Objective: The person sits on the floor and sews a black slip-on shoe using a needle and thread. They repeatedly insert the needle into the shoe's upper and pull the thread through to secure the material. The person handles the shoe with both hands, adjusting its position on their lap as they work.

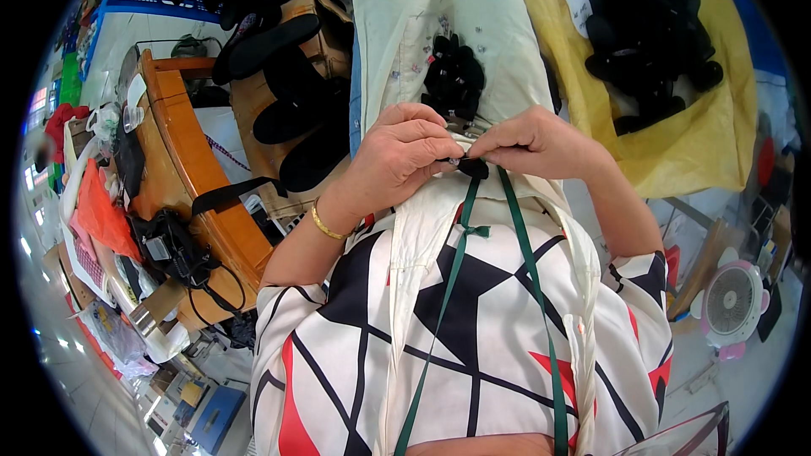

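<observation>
Both of my hands meet in front of my chest, above a white cloth spread over my lap. My left hand is closed in a pinch on a small black piece that has a shiny bit on its edge. Right beside it, the fingertips of my right hand are pressed together at the same piece; whatever they hold is too small to make out. Just beyond my hands, a pile of small black pieces rests on the cloth, with tiny clear and purplish bits scattered around it.
Black shoe-like pieces lie over a cardboard box to the left, by a wooden table carrying a black bag. At right are a yellow sack of black pieces and a fan. Green ribbon hangs down my front.
</observation>
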Action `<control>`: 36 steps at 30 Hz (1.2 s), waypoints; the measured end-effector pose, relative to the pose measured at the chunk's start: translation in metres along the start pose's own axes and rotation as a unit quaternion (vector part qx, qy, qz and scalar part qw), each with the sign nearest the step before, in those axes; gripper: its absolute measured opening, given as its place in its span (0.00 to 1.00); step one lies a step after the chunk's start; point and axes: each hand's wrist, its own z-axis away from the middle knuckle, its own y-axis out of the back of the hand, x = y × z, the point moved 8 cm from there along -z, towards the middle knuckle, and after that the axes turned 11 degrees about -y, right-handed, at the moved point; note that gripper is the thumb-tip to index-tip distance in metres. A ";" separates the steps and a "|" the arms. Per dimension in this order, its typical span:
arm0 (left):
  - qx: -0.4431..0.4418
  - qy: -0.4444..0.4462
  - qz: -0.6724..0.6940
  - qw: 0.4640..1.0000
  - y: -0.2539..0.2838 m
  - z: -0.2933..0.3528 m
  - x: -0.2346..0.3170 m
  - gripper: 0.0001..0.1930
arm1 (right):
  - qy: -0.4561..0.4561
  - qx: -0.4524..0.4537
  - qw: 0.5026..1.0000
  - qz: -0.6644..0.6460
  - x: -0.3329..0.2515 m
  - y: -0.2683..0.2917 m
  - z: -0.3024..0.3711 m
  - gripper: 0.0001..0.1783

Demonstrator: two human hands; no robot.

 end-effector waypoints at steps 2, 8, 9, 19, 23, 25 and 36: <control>-0.001 -0.001 0.005 1.000 0.000 0.002 -0.001 0.16 | -0.002 -0.005 1.000 -0.008 -0.001 -0.001 -0.001 0.11; 0.020 0.017 0.048 0.999 -0.001 0.009 -0.005 0.15 | 0.046 0.002 0.996 -0.076 0.007 -0.011 -0.006 0.07; 0.025 0.019 0.051 0.998 -0.002 0.010 -0.006 0.15 | 0.044 0.005 0.996 -0.081 0.011 -0.013 -0.007 0.07; 0.038 0.017 0.036 0.998 -0.002 0.015 -0.001 0.13 | -0.063 -0.017 0.993 -0.096 0.022 -0.026 -0.009 0.06; 0.036 0.037 0.053 0.997 -0.006 0.016 -0.001 0.13 | 0.016 -0.011 0.998 -0.065 0.018 -0.023 -0.007 0.07; 0.033 0.041 0.050 0.997 -0.008 0.016 -0.001 0.13 | 0.005 -0.031 0.997 -0.077 0.022 -0.023 -0.007 0.08; 0.041 0.007 0.032 0.999 -0.006 0.016 0.005 0.13 | -0.017 -0.077 0.991 -0.109 0.022 -0.027 -0.004 0.09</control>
